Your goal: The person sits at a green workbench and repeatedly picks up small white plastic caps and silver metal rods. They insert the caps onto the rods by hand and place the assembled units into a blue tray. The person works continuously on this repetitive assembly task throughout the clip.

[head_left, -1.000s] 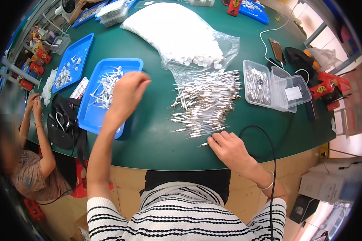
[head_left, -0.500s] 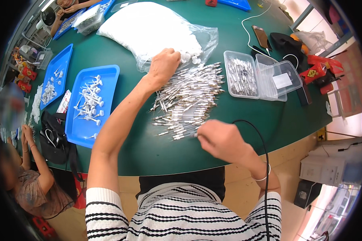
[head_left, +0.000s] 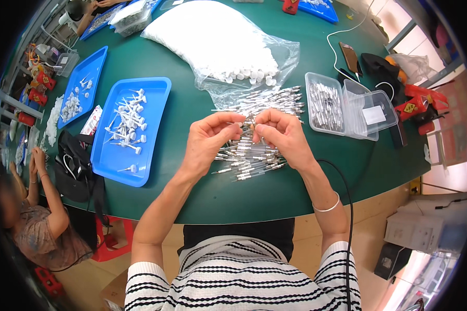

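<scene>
My left hand [head_left: 211, 141] and my right hand [head_left: 287, 136] meet fingertip to fingertip above a pile of thin clear tubes with metal ends [head_left: 251, 155]. The right fingers pinch one slim metal-tipped tube, mostly covered by the fingertips. My left thumb and forefinger are pressed together; what they hold, if anything, is too small to tell. Beyond the pile lies a large clear plastic bag of small white caps [head_left: 207, 36], its mouth turned toward me. On the left, a blue tray [head_left: 153, 129] carries several capped tubes.
A clear plastic box of tubes [head_left: 326, 106] stands right of the pile, its lid [head_left: 373, 111] beside it. A second blue tray [head_left: 99, 67] and a black bag [head_left: 70, 171] lie left. A phone [head_left: 349, 56] rests far right. Another person's hands [head_left: 39, 160] work at left.
My left hand has come back from the white caps at the bag's mouth to above the pile. My right hand has risen from the pile's near end to meet it.
</scene>
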`<action>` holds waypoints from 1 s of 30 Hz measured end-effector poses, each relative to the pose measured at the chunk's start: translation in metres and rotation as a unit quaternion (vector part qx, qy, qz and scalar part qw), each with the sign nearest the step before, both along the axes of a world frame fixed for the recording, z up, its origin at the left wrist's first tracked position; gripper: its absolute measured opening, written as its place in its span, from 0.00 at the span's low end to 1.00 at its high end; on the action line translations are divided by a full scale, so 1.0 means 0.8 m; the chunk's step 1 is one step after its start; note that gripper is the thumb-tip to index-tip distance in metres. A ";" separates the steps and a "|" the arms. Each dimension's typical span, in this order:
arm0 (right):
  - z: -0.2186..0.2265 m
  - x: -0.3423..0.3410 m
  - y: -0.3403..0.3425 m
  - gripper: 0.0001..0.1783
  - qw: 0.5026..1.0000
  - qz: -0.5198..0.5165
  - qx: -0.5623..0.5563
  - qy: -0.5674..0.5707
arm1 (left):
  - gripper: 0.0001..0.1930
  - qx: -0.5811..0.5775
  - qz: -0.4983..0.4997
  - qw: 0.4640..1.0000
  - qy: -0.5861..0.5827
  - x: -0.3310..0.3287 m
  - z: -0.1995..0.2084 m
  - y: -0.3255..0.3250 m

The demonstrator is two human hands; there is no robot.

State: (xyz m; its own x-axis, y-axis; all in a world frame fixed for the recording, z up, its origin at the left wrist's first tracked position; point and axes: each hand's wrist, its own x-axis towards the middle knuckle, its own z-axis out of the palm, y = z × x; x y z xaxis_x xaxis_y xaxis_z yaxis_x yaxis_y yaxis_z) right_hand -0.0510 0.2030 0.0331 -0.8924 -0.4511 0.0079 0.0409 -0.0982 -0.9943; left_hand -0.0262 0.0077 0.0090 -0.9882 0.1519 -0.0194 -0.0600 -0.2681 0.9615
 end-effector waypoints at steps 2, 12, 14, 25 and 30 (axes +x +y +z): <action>-0.009 0.003 -0.001 0.06 1.000 -0.007 0.015 0.017 | 0.11 0.013 -0.007 1.000 -0.007 0.001 -0.003 0.001; -0.007 0.008 0.001 0.08 0.997 0.026 0.047 -0.059 | 0.07 0.052 0.017 0.995 -0.081 0.008 -0.001 0.000; -0.017 0.004 0.011 0.10 1.000 -0.008 -0.023 -0.020 | 0.07 0.108 0.018 0.988 -0.111 0.006 0.006 0.001; -0.038 0.030 -0.036 0.12 0.958 -0.174 -0.018 0.227 | 0.07 0.227 -0.004 0.964 -0.141 0.020 0.005 0.013; -0.032 0.032 -0.034 0.09 0.972 -0.139 -0.113 0.153 | 0.07 0.227 -0.013 0.966 -0.127 0.017 0.008 0.018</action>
